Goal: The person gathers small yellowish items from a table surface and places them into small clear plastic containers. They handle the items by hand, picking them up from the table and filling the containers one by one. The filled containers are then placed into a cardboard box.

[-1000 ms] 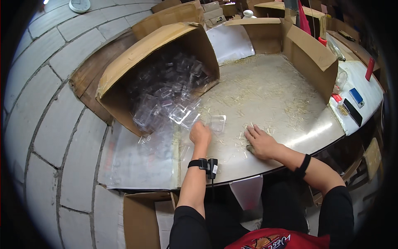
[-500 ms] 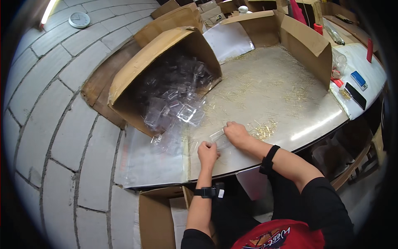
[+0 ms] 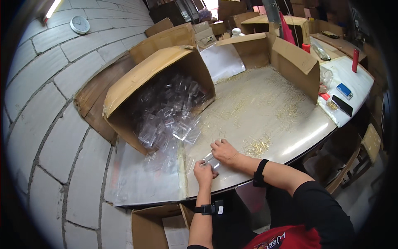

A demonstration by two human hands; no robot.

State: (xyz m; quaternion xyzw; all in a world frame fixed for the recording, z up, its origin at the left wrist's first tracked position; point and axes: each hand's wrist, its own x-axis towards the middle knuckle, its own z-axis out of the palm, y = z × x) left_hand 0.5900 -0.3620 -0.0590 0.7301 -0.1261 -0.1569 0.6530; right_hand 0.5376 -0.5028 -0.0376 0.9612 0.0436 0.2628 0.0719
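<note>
Close together near the front edge of the table, my left hand (image 3: 203,172) and my right hand (image 3: 225,152) both have their fingers closed on a small clear plastic case (image 3: 212,160). The left hand grips its near left end, the right its far right end. Fingers cover much of the case, and whether anything lies inside cannot be made out. Just right of my right hand is a loose heap of thin gold-coloured metal pieces (image 3: 258,146). To the left, many clear plastic cases (image 3: 170,118) spill out of a cardboard box (image 3: 145,68) tipped on its side.
More thin gold pieces lie scattered over the metal tabletop (image 3: 232,124). Cardboard walls (image 3: 293,62) border its far right side. On the white surface beyond lie a blue box (image 3: 344,91) and a black phone (image 3: 342,105). An open carton (image 3: 145,226) stands below the front edge.
The head view has shifted, so the table sits lower in the picture. My hands stay on the clear case, now a little closer together.
</note>
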